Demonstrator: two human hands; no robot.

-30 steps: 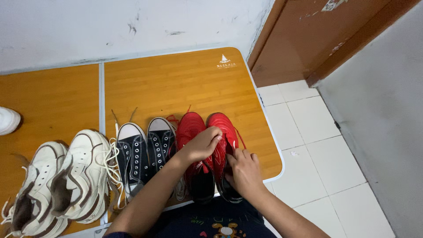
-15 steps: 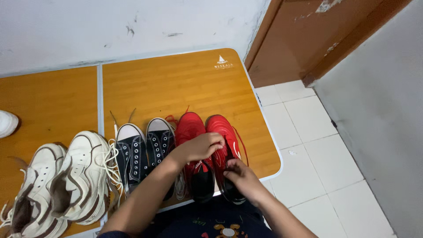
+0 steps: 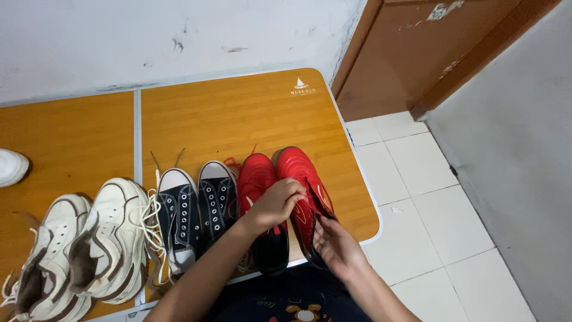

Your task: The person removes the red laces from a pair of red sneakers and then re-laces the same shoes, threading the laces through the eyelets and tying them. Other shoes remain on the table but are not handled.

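A pair of red shoes stands near the front right corner of an orange wooden table [image 3: 238, 113]. The right red shoe [image 3: 295, 164] is tipped onto its side, toe pointing away. My left hand [image 3: 277, 203] curls over its laces and tongue, resting partly on the left red shoe [image 3: 256, 173]. My right hand [image 3: 336, 244] grips the right shoe at its heel opening, fingers against the dark inner collar. The heel of that shoe is hidden by my hands.
Left of the red pair stand two black canvas sneakers [image 3: 179, 203] and two white chunky sneakers [image 3: 113, 232] with loose laces. Another white shoe [image 3: 11, 167] pokes in at the left edge. A brown door [image 3: 429, 48] and white floor tiles [image 3: 429, 226] lie to the right.
The right red shoe has slid away from me and tipped onto its side. My right hand moved from the laces down to the heel opening. My left hand stayed on top.
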